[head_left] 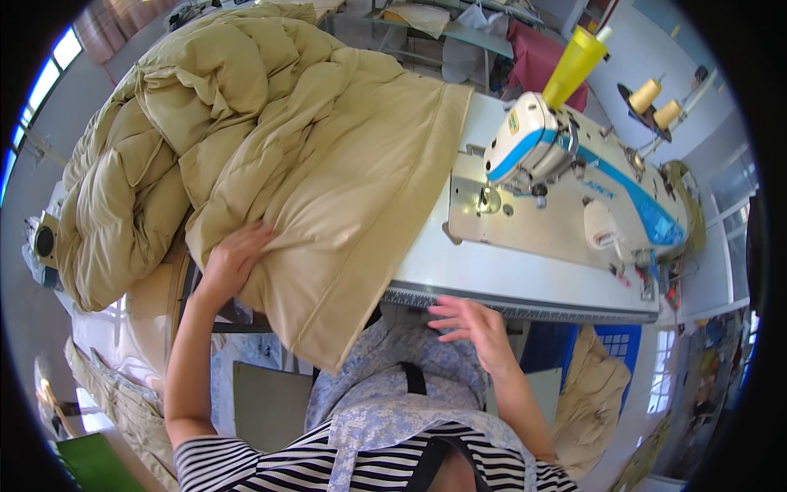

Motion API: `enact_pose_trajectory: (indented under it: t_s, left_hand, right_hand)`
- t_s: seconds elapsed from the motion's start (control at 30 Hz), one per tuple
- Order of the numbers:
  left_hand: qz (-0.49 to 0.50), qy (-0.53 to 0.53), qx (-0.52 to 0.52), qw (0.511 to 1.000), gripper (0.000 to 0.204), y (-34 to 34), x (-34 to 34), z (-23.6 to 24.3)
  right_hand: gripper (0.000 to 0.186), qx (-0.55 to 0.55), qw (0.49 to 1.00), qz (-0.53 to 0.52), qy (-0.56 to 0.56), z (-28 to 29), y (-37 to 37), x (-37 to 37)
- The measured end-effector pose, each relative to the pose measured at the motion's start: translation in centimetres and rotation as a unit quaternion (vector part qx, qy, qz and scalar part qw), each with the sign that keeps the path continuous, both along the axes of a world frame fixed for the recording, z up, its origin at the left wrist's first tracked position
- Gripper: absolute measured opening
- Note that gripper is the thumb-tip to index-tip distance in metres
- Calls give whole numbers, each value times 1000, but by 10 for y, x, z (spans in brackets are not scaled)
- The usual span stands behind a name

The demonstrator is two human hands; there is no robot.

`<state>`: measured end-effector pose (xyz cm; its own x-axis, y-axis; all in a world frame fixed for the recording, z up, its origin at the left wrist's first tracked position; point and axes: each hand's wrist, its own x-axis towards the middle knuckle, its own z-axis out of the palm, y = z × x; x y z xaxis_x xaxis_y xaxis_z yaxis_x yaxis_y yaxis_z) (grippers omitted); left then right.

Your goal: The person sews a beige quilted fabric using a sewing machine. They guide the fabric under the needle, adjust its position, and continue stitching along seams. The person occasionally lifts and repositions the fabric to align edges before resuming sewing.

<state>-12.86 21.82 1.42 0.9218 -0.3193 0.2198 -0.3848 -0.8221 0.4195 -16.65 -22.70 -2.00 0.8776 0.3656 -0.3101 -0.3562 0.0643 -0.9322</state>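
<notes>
Left of the sewing machine [607, 184], left hand [235, 261] rests on tan padded fabric [352, 180], can't tell if fingers grip; right hand [471, 328] empty, fingers loosely spread near table edge [557, 313].

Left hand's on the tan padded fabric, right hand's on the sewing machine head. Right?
Not quite: the right hand isn't on the sewing machine. The head view shows it apart from the machine, fingers spread and empty, near the table's front edge. The left hand is on the tan padded fabric, as you said.
</notes>
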Motion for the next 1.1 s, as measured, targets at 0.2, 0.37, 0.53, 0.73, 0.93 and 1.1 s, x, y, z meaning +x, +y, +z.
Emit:
enact_pose_trajectory:
  t_s: [0.2,0.37,0.53,0.73,0.93,1.1]
  left_hand:
    - [31,45,34,998,43,-6,-104,18]
    - [24,99,101,990,29,-10,-126,24]
    - [51,237,185,952,16,-26,-103,56]
    - [-48,-64,66,995,26,-91,-19,58]
    - [83,-74,232,966,51,-88,81,2]
    - [117,-65,200,971,54,-45,86,-30]
  right_hand:
    - [62,148,983,83,69,-37,73,-10]
    - [44,92,991,68,65,-57,90,-21]
    - [34,58,996,56,46,-58,88,-26]
    - [34,23,996,76,50,-62,82,-25]
    - [29,-24,990,117,69,-67,69,-21]
    - [39,37,990,117,66,-76,68,-24]
